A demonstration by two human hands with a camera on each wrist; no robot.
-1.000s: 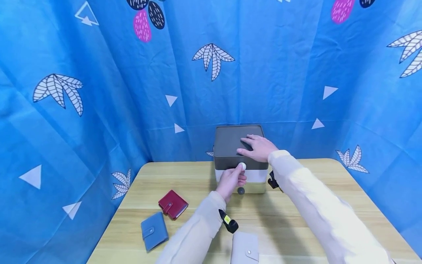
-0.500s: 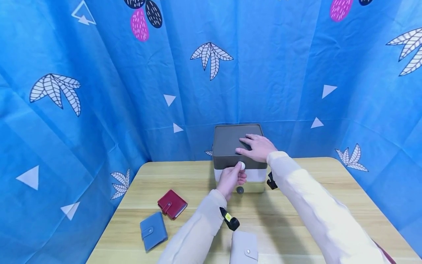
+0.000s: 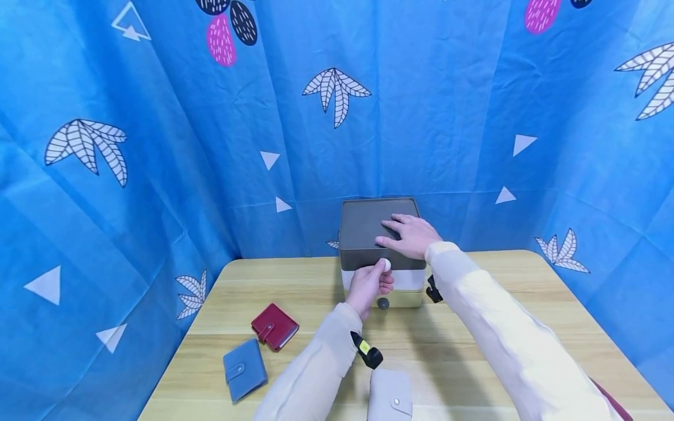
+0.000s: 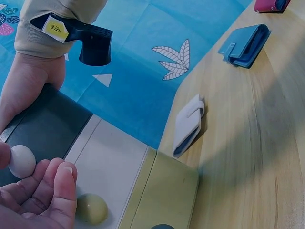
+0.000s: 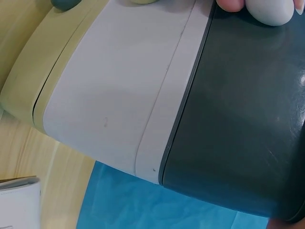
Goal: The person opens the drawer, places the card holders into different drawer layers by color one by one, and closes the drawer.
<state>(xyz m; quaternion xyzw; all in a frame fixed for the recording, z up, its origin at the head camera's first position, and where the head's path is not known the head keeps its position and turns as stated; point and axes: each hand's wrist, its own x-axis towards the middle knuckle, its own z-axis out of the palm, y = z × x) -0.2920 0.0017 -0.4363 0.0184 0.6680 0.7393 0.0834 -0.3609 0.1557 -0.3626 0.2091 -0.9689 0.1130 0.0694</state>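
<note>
A small tabletop drawer chest (image 3: 363,225) stands at the back of the table, with a dark grey top section, a white middle and a yellow-green bottom. My left hand (image 3: 367,287) pinches the white round knob (image 4: 22,162) of the dark grey drawer between thumb and fingers. In the left wrist view a yellow-green knob (image 4: 92,210) on the white drawer sits just beyond those fingers. My right hand (image 3: 412,235) rests with spread fingers on the chest's top. The dark grey drawer's front (image 5: 238,109) looks flush with the sections below.
A red wallet (image 3: 275,327), a blue wallet (image 3: 245,370) and a pale grey wallet (image 3: 390,395) lie on the table's left and front. The left wrist view shows a white wallet (image 4: 188,125) and a teal wallet (image 4: 245,45) beside the chest. A blue curtain (image 3: 437,117) hangs behind.
The view has shifted slightly. Both hands keep their places on the chest, and the drawers look the same.
</note>
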